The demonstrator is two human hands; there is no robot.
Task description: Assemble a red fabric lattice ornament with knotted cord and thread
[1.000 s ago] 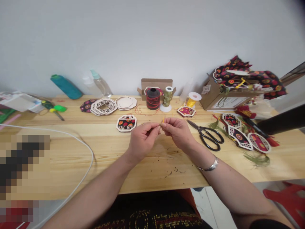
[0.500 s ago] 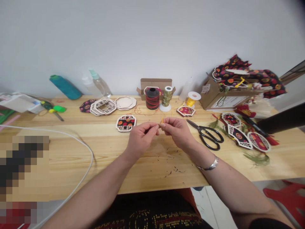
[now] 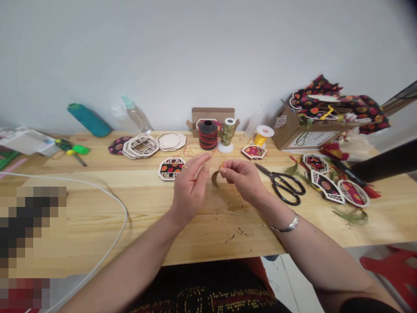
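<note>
Between thumb and fingers, my right hand [image 3: 240, 177] pinches a small olive-green tassel [image 3: 215, 178] with a bit of yellow cord at its top. The tassel's strands hang down on the left side of that hand. My left hand [image 3: 191, 184] is apart from it, fingers stretched out and holding nothing. Just behind the left hand lies an octagonal ornament [image 3: 171, 168] with dark patterned fabric in a pale cut-out frame, partly covered by the hand. Black-handled scissors [image 3: 283, 184] lie right of my right hand.
Behind the hands stand a red cord spool [image 3: 208, 135], a green thread spool [image 3: 228, 134] and a yellow spool [image 3: 262, 136]. Cut-out frames [image 3: 140, 146] are stacked at left. Finished-looking ornaments [image 3: 327, 187] lie at right, before a full cardboard box [image 3: 301, 130]. A white cable [image 3: 110, 191] crosses the left.
My left hand has let go of the tassel, moved slightly left and opened its fingers. The tassel's strands now show, hanging from my right hand, which has hardly moved.
</note>
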